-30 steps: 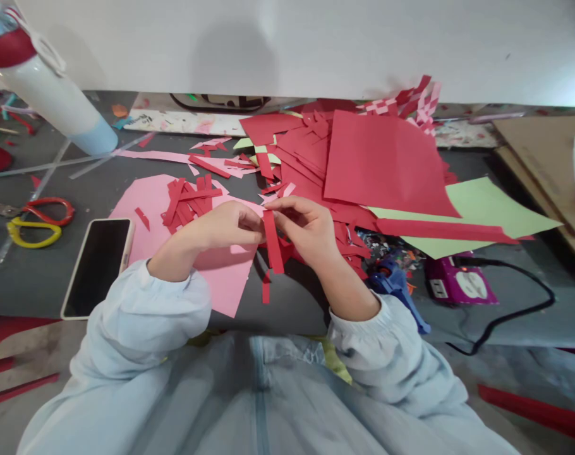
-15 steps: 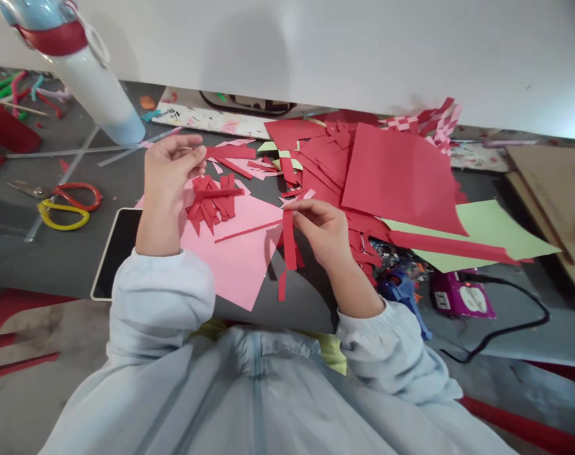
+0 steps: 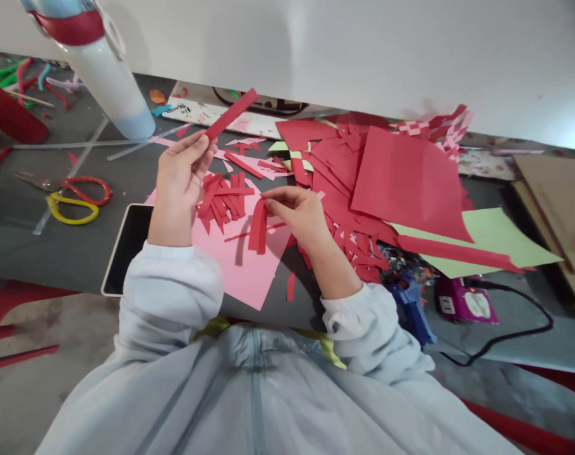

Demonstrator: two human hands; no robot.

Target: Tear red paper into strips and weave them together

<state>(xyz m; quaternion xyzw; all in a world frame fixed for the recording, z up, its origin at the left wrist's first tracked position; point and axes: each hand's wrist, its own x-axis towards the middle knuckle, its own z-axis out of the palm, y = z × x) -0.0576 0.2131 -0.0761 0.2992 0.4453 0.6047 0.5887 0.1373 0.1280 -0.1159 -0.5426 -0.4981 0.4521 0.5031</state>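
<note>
My left hand [image 3: 186, 161] pinches the lower end of a red paper strip [image 3: 233, 114], which points up and to the right. Between the thumb and fingers of my right hand [image 3: 294, 212] hangs another red paper strip [image 3: 258, 230], seemingly folded or doubled. Beneath both hands lies a pink paper sheet [image 3: 249, 278]. A pile of short red strips [image 3: 223, 199] rests on its upper part, between my hands. One thin red strip lies across the sheet, partly behind the strip in my right hand.
Red paper sheets [image 3: 411, 183] and scraps heap up at right, over green paper [image 3: 496, 240]. A blue glue gun [image 3: 413, 309] and a purple box with a cable [image 3: 465, 300] sit near the front edge. At left are scissors [image 3: 79, 199], a phone [image 3: 126, 253] and a bottle [image 3: 112, 82].
My right hand has moved left with its strip, now over the pink sheet. The strip in my left hand has swung from level to slanting upward. The view has shifted slightly.
</note>
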